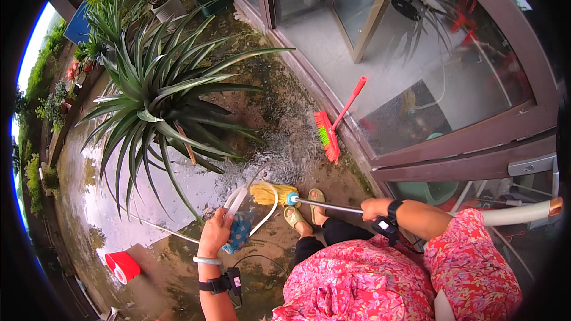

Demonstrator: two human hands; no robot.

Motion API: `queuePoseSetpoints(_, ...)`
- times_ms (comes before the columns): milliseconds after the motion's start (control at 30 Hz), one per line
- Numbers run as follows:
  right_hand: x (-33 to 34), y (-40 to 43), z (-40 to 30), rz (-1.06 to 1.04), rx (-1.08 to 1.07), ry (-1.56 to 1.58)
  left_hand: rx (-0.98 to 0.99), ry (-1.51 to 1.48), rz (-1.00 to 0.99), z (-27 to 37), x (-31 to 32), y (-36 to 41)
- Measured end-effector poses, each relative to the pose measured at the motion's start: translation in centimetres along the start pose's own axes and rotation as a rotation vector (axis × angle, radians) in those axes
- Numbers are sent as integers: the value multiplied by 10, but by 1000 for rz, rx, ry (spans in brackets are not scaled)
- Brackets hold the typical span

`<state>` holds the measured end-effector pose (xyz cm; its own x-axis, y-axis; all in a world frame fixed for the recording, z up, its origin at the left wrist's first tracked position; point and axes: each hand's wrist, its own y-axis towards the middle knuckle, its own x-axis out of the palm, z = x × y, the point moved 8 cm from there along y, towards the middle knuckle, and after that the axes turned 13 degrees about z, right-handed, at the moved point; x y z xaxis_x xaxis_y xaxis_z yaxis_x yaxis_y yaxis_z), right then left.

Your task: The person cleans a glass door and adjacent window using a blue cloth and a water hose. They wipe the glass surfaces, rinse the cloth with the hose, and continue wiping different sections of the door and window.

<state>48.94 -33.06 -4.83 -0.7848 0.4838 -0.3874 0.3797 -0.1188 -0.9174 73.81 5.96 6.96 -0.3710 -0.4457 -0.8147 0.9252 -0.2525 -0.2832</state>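
My left hand (217, 227) is closed around a pale hose (238, 198), whose end points up the picture at the wet ground. Beneath that hand lies or hangs a blue patterned cloth (241, 230); which of the two I cannot tell. In my right hand (374, 209) is the metal handle of a mop (330, 206). The mop's yellow head (269, 193) rests on the ground just beside my sandalled feet (305, 209). A red push broom (331, 136) with red and green bristles leans by the glass door's sill.
A large spiky potted plant (154, 102) spreads over the wet concrete at upper left. A red bucket (123, 266) lies at lower left. Glass doors in a brown frame (321, 91) stand at right. A green tub (213, 0) sits at the top, near a white pot (168, 6).
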Motion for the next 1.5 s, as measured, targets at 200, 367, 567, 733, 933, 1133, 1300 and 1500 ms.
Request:
queuePoseSetpoints(200,35,-90,47,-218,181,733,-102,-95,-30,-49,11,-9)
queuePoseSetpoints(367,80,-134,46,-59,153,800,-101,-176,21,-82,-2,-16)
queuePoseSetpoints(567,71,-185,17,223,164,867,-179,-252,-45,-98,0,-3)
queuePoseSetpoints(733,43,-189,4,286,218,1238,-111,-167,-120,-68,8,19)
queuePoseSetpoints(933,4,-85,14,370,205,1658,-62,-114,-234,-26,23,51)
queuePoseSetpoints(1133,-55,57,12,284,128,1888,-96,-62,-302,9,20,97)
queuePoseSetpoints(1300,-139,142,-7,167,60,2047,-152,-26,-339,50,12,148)
queuePoseSetpoints(1500,-272,224,-24,102,7,2042,-177,-91,-272,99,17,209)
